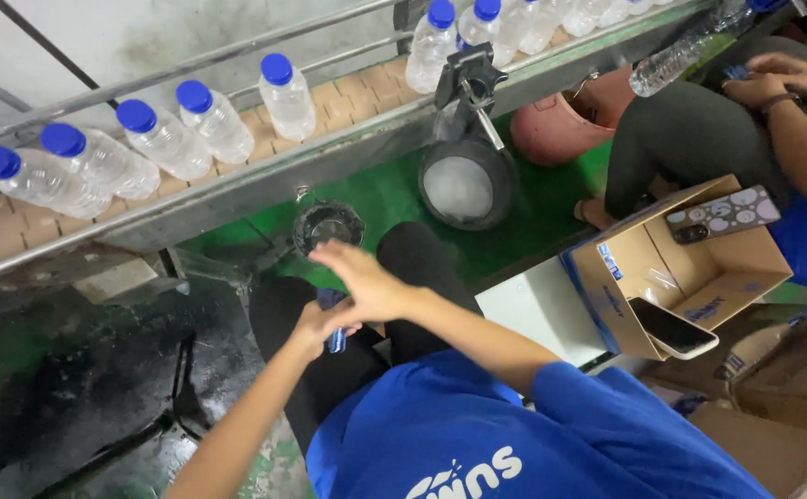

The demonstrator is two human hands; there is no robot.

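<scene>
The person's right hand (pixel 364 280) sits near the middle of the view, fingers stretched out flat and spread loosely toward 11 o'clock, holding nothing. Just at its 7 o'clock, touching it, the left hand (pixel 314 328) is curled round a small blue object (pixel 335 339), mostly hidden, so what kind of thing it is cannot be told. Both hands hover over the person's black-clad knees (pixel 413 263).

At 12 o'clock from the hands a round dark cup-shaped holder (pixel 328 225) stands on the green floor (pixel 385 194). Farther toward 12, a row of clear plastic water bottles with blue caps (pixel 214 120) rides a tan slatted conveyor belt (pixel 348 92) between metal rails. At 2 o'clock a round magnifying lens on a black clamp (pixel 464 185) hangs from the rail. At 3 o'clock an open brown cardboard box (pixel 699 268) carries two phones on its flaps, and beyond it another person's hands (pixel 773 83) hold a bottle.
</scene>
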